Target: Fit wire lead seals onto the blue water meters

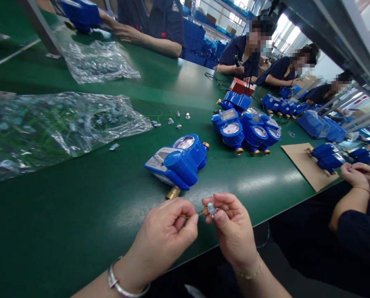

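My left hand (168, 234) is closed in a pinch on a thin green wire (200, 214). The wire runs across to a small clear-and-pale-blue plastic seal (211, 209), which my right hand (236, 231) grips between thumb and fingers. Both hands are close together above the table's near edge. Just beyond them a blue water meter (181, 161) lies tilted on the green table (116, 207), with a round dial, a grey panel and brass ends. One brass fitting (173, 193) is right behind my left hand.
A clear bag (63, 128) of seals with green wires lies at left, with several loose seals (171, 121) beside it. Another bag (94, 62) is behind. More blue meters (245, 128) stand at right, near cardboard (299, 165). Co-workers sit around the table.
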Demonstrator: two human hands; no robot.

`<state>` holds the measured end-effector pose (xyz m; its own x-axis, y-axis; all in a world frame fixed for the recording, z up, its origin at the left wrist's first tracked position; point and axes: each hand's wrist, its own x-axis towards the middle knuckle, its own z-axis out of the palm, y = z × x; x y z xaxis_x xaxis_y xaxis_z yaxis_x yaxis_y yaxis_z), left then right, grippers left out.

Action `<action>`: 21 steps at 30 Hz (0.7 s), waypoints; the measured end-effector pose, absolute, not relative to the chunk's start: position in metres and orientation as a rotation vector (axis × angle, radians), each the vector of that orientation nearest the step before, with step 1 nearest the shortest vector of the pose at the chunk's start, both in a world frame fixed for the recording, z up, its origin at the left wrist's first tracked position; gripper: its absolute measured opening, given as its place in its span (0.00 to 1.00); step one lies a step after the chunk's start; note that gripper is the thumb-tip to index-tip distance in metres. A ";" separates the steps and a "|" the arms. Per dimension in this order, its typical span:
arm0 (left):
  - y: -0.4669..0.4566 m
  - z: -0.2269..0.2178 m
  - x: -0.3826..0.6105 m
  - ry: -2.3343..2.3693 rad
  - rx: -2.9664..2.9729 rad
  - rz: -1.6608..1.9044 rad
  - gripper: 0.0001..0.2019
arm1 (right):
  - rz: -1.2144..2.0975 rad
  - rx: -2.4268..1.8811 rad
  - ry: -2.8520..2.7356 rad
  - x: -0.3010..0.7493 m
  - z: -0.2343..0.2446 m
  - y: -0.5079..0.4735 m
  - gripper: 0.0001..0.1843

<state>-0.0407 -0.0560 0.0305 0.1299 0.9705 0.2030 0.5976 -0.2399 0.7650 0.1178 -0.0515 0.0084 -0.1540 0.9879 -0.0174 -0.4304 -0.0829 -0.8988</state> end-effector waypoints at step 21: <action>-0.058 0.026 -0.042 1.506 1.938 0.972 0.06 | 1.458 -0.866 -0.996 0.117 0.006 -0.056 0.19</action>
<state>-0.0418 -0.0580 0.0264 0.1350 0.9630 0.2334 0.6088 -0.2665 0.7472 0.1169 -0.0559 0.0057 -0.1168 0.9930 0.0152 -0.3746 -0.0299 -0.9267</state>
